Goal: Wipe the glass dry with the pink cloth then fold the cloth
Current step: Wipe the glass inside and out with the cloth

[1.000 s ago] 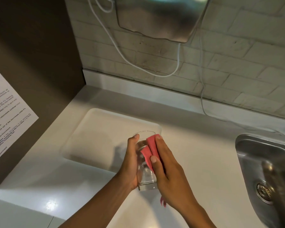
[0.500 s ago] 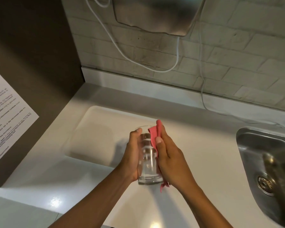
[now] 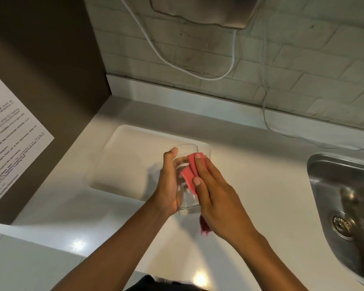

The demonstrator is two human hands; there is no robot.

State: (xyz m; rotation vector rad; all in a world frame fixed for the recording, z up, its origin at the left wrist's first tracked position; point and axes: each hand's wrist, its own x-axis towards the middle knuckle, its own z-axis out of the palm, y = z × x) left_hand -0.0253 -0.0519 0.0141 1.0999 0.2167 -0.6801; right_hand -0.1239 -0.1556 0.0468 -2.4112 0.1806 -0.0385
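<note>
Since half a second ago the right hand (image 3: pixel 216 194) has slid its fingers flatter across the near face of the clear cylindrical drinking glass (image 3: pixel 186 177), and the folded pink cloth (image 3: pixel 190 172) now shows as a wider patch on the glass wall instead of a narrow strip poking above the rim. Both hands hold the glass above the white countertop (image 3: pixel 261 185), at about the centre of the view, its open rim tilted toward 12 o'clock and its thick base toward 6 o'clock. At 9 o'clock of the glass, the left hand (image 3: pixel 168 183) is wrapped around its side, thumb up near the rim. At 3 o'clock, the right hand presses the cloth against the glass with fingers extended and close together; a loose pink corner hangs out below the palm at 6 o'clock. Beyond the glass, toward 11 o'clock, lies a shallow rectangular recess in the counter (image 3: pixel 130 162). A stainless steel sink (image 3: pixel 332 183) with a round drain sits at 3 o'clock, well apart from the hands. At 9 o'clock a printed white notice (image 3: pixel 11 135) is stuck on a dark brown panel, and white cables (image 3: pixel 177 66) loop over the pale brick wall at 12 o'clock.
</note>
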